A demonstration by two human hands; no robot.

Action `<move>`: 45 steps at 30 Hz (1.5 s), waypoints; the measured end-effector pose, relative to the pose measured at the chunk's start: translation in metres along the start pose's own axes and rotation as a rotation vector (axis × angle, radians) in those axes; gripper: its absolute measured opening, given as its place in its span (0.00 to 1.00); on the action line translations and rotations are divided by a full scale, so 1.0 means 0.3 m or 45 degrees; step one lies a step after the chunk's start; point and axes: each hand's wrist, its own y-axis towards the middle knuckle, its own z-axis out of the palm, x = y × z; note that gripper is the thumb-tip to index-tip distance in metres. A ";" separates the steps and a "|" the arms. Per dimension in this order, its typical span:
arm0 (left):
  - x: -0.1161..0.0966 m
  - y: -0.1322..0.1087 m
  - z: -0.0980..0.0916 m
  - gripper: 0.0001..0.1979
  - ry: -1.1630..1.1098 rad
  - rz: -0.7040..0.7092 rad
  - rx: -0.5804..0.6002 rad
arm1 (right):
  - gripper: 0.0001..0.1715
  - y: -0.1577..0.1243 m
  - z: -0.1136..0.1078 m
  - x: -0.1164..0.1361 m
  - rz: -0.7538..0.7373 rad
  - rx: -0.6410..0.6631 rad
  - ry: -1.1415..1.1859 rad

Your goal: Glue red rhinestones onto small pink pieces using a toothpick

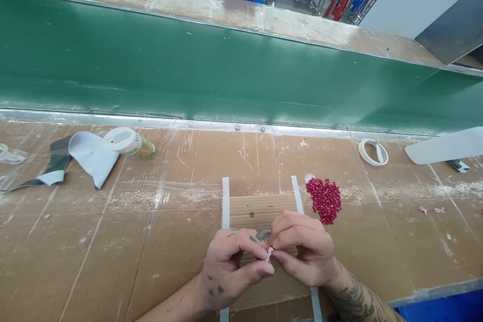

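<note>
As your left hand [232, 271] and right hand [304, 251] pinch a small pink piece [269, 253], dark-red pellets [323, 201] heap beside the brown corrugated cardboard [260, 210].

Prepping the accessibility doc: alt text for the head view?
The left hand and right hand pinch a small pink piece above a taped cardboard sheet, beside a heap of red granules; a green conveyor belt runs behind.

Here we are, looking from the head, forward and down, close above the left hand [232, 269] and right hand [304, 251], tabletop [188, 161] filling the foreground, green conveyor belt [211, 70] beyond.
</note>
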 end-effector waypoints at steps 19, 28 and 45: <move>0.005 -0.009 0.007 0.09 -0.149 -0.041 0.022 | 0.05 0.012 -0.003 0.009 -0.012 0.018 0.047; 0.007 -0.008 0.012 0.10 -0.142 -0.017 0.055 | 0.05 0.017 -0.007 0.011 -0.036 0.038 0.071; 0.009 -0.009 0.020 0.11 -0.193 -0.050 0.056 | 0.05 0.009 0.003 0.008 -0.100 0.029 0.048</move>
